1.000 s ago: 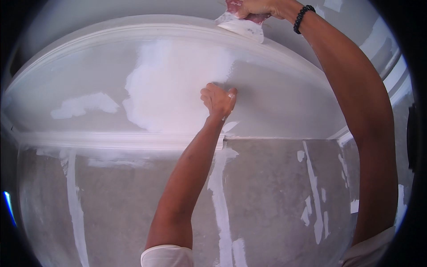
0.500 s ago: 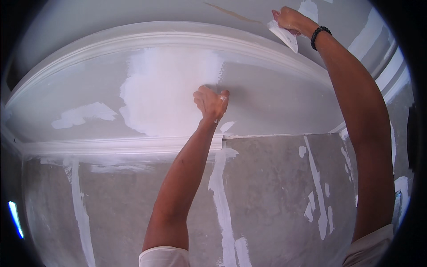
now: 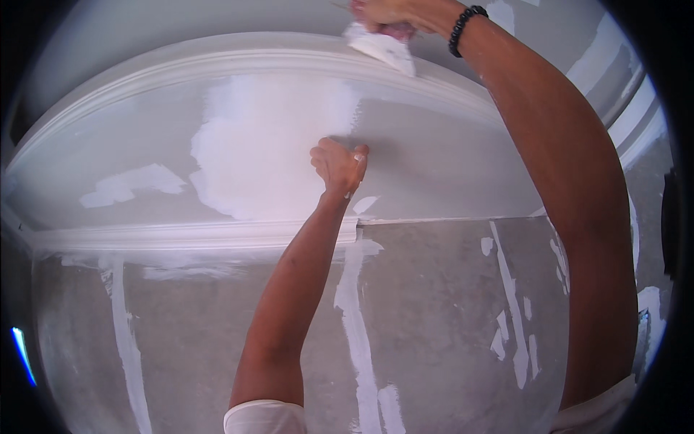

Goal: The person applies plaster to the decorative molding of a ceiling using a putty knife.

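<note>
Gripping a white-coated scraper (image 3: 381, 48), the right hand (image 3: 387, 14) has swung back up-left to the moulding (image 3: 217, 61), while the left hand (image 3: 338, 165), fisted, stays pressed beside the white patch (image 3: 267, 145).

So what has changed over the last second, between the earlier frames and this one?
The right hand has kept hold of the white-coated scraper throughout; it swung right and a little lower half a second ago and is now back near the top edge by the curved moulding. The left hand stayed pressed on the grey surface at the edge of the white filler patch, with no change of grip.
</note>
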Available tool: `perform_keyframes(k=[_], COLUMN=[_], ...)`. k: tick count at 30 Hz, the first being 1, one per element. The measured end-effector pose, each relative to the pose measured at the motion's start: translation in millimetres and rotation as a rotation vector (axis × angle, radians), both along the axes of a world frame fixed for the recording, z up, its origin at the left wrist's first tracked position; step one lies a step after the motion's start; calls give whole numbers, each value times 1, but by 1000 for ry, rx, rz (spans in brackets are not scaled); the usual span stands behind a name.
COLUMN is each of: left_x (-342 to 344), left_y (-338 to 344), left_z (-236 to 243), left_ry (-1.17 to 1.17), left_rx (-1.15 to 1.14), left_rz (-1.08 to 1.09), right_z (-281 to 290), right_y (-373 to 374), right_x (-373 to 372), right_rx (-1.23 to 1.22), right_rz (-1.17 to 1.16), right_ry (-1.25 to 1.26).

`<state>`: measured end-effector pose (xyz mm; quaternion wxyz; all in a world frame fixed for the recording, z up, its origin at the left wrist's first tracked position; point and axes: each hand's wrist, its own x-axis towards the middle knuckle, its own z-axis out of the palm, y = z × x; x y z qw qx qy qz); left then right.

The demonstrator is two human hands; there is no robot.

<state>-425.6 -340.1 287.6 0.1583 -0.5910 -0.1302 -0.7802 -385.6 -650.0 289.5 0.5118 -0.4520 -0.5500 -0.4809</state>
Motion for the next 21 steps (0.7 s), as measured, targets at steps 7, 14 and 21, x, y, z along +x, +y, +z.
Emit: perform_keyframes(k=[7,14,21], left_x=[3,2,-3], left_y=[1,-1,-2], left_z=[0,-1,-1], left_ry=[-13,7,42], left_rx=[-2,-11,-49], left_rz=[-18,-38,-30], right_z=[-1,73,57], right_y=[-15,11,36], right_x=[2,199,148], right_rx=[252,489,103], right_rz=[181,4,-116], right_ry=[-69,103,225])
